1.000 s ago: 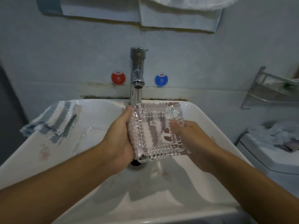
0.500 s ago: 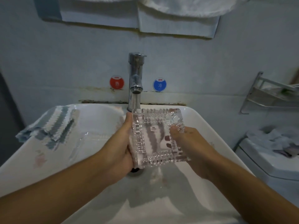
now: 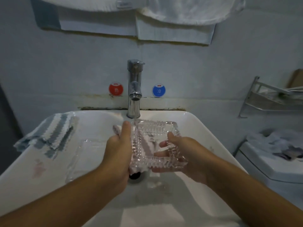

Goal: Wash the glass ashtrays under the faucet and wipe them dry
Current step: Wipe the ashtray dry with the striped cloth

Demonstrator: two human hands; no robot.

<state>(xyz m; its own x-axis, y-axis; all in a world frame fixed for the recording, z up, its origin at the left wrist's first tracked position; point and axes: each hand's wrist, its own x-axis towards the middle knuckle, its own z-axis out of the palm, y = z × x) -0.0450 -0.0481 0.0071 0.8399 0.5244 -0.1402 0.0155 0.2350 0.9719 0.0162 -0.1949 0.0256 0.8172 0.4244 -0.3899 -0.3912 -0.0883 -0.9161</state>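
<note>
While held between both hands, glass ashtray [image 3: 152, 145] sits tilted just below faucet [image 3: 134, 89]. Left hand [image 3: 118, 151] grips its near-left edge; right hand [image 3: 182, 154] cups the right rim.

The ribbed clear glass ashtray [image 3: 154, 145] is glinting wet; the faucet [image 3: 134, 89] is shining chrome; the ceramic sink [image 3: 205, 136] is looking glossy; the striped cloth [image 3: 49, 136] is looking nubbly.

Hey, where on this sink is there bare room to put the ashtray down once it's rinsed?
Bare patches: the sink rim right of the right hand, and the near basin below the drain. Crowded: the left rim, with a striped cloth and a second ashtray beside the left hand.
</note>
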